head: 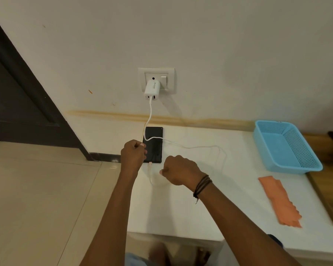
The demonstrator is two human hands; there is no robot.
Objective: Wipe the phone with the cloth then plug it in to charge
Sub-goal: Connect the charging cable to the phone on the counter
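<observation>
Black phone (153,144) flat on the white table (200,204), below the wall charger (152,90).
Left hand (133,155) curled at the phone's edge; right hand (181,172) pinches the white cable (151,176); orange cloth (280,201) lies well apart.

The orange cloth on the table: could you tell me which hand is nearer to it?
Right. The right hand is left of the orange cloth, with bare table between; the left hand is farther left, by the phone.

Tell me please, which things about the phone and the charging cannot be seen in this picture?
- Head view: the left hand covers the phone near left edge.
- The cable plug tip at the phone's port is too small to judge if seated.
- The right hand hides its curled fingers.
- The charger label is unreadable.
</observation>
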